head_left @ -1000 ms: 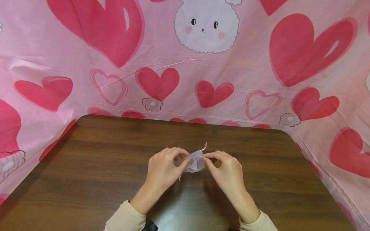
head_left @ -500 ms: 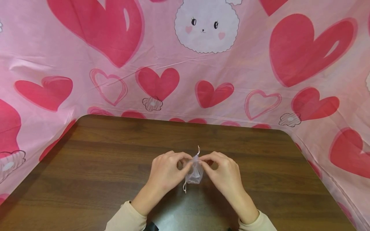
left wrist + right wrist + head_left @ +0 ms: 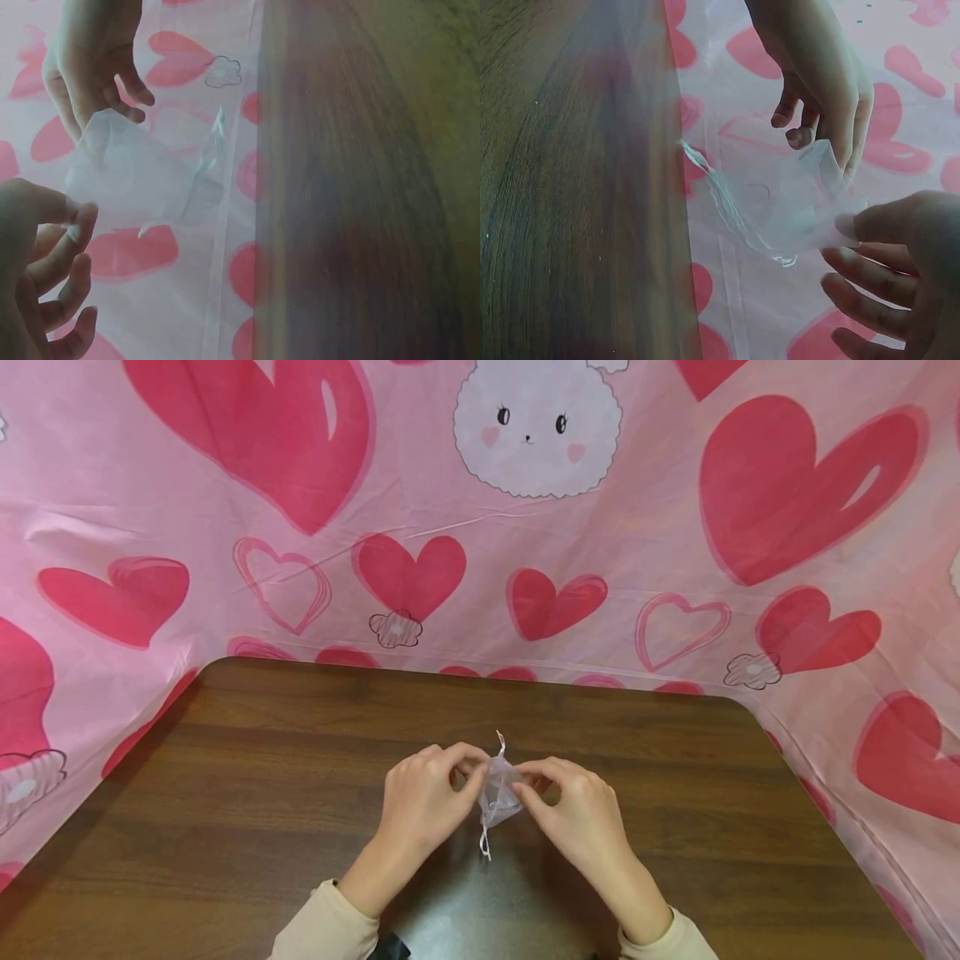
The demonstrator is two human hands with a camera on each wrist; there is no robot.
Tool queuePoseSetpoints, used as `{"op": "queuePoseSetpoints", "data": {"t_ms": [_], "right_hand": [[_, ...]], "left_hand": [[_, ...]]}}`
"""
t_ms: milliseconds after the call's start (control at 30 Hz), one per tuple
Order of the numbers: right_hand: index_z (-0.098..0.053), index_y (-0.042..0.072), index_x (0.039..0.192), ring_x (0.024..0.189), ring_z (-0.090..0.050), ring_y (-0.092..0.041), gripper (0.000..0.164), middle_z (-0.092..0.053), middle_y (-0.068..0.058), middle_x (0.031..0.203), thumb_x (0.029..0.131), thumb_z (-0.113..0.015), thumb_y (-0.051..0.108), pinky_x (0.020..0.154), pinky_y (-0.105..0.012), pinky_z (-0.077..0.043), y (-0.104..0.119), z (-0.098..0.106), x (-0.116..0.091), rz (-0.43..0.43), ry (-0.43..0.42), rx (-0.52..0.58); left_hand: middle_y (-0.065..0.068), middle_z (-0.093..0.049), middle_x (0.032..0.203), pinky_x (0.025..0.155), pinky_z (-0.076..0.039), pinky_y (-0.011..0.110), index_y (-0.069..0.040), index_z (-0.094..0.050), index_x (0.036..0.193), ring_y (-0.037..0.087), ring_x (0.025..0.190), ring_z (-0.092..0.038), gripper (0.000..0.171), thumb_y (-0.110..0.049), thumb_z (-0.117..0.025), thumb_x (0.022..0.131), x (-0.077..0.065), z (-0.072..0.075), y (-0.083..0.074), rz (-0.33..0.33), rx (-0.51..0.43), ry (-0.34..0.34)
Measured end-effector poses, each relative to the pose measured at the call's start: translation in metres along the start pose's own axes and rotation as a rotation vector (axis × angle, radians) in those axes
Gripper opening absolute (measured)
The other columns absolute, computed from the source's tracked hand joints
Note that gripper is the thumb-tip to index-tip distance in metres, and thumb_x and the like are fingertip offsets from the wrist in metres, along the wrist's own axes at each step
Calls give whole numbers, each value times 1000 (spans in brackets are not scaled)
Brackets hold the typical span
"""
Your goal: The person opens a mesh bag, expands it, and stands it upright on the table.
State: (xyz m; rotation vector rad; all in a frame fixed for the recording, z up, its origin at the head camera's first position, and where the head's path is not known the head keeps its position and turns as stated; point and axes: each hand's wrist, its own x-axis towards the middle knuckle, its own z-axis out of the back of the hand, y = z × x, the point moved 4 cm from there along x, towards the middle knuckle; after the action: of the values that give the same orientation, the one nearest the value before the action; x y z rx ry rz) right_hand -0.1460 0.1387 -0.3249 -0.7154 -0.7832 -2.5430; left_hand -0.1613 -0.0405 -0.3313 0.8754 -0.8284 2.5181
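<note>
A small sheer whitish drawstring pouch [image 3: 501,792] is held up between both hands over the table. My left hand [image 3: 429,795] pinches its left edge between thumb and index finger. On the opposite side, my right hand [image 3: 581,808] pinches the other edge the same way. White drawstring ends [image 3: 485,843] hang from the near corner, and another cord end [image 3: 501,743] sticks up at the far one. The left wrist view shows the pouch [image 3: 142,172] stretched between the two hands. Through the sheer cloth in the right wrist view, a faint curved line shows.
The dark brown wooden table [image 3: 285,760] has rounded far corners. Behind and beside it hangs a pink cloth [image 3: 480,560] printed with hearts and a white fluffy animal face. Beige sleeves [image 3: 330,927] cover both forearms.
Half a second ago the pouch was bunched narrow between close fingertips; now the hands are slightly farther apart and it is spread wider. Its cord ends have shifted as it turned.
</note>
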Motion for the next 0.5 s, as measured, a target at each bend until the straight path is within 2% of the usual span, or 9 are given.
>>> {"op": "queuePoseSetpoints", "data": {"t_ms": [200,500], "right_hand": [[-78,21,85,58,-48,0,19,-62,16,72,75,-86,7,49,-24,-37,-4,5,1,-24,-67,-7],[-78,22,81,54,-44,2,18,-64,14,72,73,-87,8,48,-24,-35,-7,7,2,-49,-104,-9]], "left_hand": [[-16,-53,60,48,-34,24,-28,-75,84,1,53,-43,7,-24,-79,80,0,0,0,-8,-6,2],[-19,-54,62,49,-35,24,-30,-75,84,0,56,-44,10,-24,-80,79,1,-1,1,-23,5,11]]}}
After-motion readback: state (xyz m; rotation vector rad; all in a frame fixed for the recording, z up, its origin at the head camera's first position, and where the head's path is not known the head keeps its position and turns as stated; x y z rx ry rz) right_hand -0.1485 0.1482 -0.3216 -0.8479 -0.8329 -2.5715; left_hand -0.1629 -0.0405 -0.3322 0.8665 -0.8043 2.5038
